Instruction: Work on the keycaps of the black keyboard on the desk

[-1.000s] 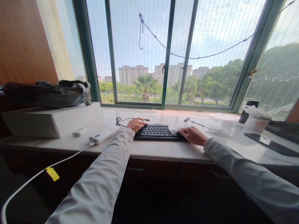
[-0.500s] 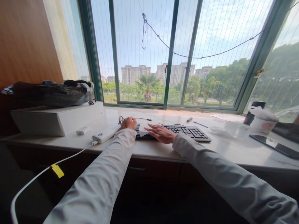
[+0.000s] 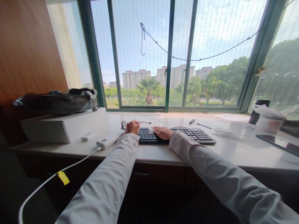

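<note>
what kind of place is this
Likely a home or office desk spot on a wide window ledge: a black keyboard under both hands, a phone, and apartment blocks beyond the window.

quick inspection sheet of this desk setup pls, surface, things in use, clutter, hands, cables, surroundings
surface: pale stone counter under the window, mostly bare at the front edge
job's things: black keyboard lying flat; small white wipe under the right fingers
clutter: white box with a dark bag on top, power bank, small white adapter, pens, crumpled tissue, phone, lidded cup
hands: left hand closed at the keyboard's left end; right hand flat on the keys
cables: white cable with a yellow tag, plugged into the power bank; thin black cord coiled behind the left hand
surroundings: green-framed window, wooden wall at left
</note>
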